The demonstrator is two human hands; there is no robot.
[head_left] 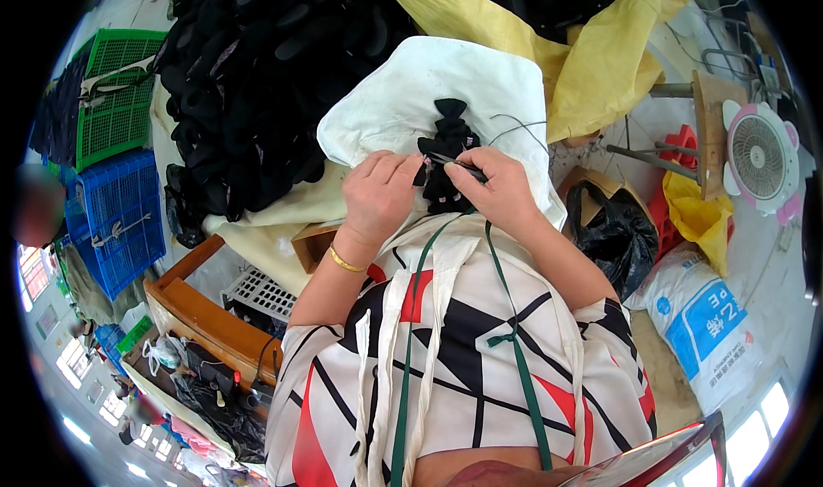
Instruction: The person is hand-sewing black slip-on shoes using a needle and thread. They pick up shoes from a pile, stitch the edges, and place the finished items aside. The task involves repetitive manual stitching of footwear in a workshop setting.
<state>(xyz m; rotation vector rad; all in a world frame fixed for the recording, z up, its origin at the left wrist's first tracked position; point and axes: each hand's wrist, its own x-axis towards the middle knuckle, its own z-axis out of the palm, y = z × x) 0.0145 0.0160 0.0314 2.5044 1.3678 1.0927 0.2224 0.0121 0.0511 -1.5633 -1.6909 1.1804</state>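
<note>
Over my lap lies a white cloth, and on it a small bundle of black fabric pieces with tiny pinkish spots. My left hand has its thumb and forefinger pinched on the bundle's left edge. In my right hand is a slim dark tool with a pointed metal tip, like thread snips. Its tip points left, toward my left fingertips and over the black fabric. Whether the blades are apart is too small to tell. A dark thread or cord lies on the white cloth at the right.
Beyond my left hand rises a large heap of black fabric pieces. Yellow sheeting lies at the far right. A wooden bench, green crate and blue crate are leftward; a black bag, white sack and fan rightward.
</note>
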